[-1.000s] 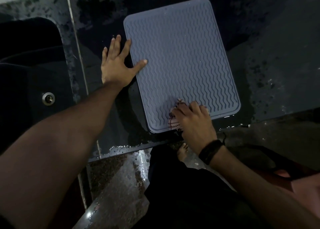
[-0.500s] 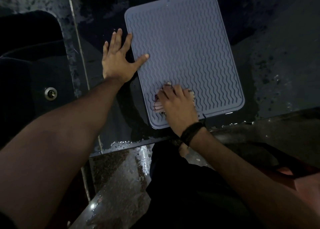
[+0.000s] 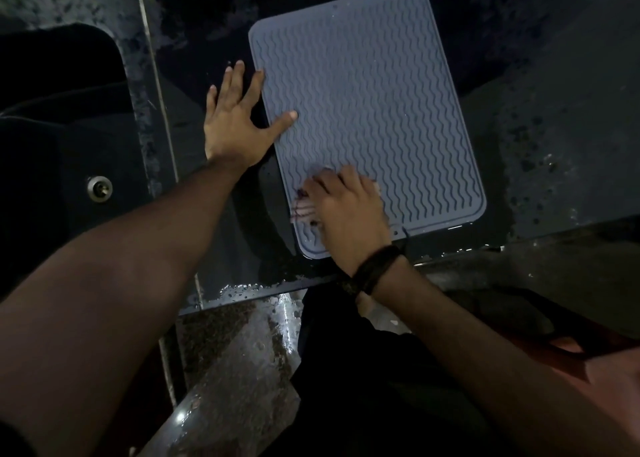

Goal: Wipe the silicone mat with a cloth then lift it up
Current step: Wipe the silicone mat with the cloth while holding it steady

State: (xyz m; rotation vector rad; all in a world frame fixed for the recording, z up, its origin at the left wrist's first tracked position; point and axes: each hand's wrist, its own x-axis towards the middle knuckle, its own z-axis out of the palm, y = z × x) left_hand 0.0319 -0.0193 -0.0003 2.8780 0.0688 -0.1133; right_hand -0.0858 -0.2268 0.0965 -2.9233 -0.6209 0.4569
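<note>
A grey-blue silicone mat [image 3: 367, 103] with wavy ridges lies flat on the dark wet counter. My left hand [image 3: 239, 124] rests spread at the mat's left edge, thumb pressed on the mat, fingers on the counter. My right hand [image 3: 346, 210] sits on the mat's near left corner, fingers bent over a small pale cloth [image 3: 301, 207] with red stripes. Only the cloth's left edge shows beside my fingers. A dark band circles my right wrist.
A dark sink basin [image 3: 59, 127] with a metal drain [image 3: 99, 188] lies to the left, past a pale seam. The counter [image 3: 554, 145] is wet, with droplets along its front edge [image 3: 263, 287]. Below it are a speckled floor and my dark clothing.
My right hand with the cloth has slid left and slightly away across the mat's near end. My left hand has stayed at the mat's left edge.
</note>
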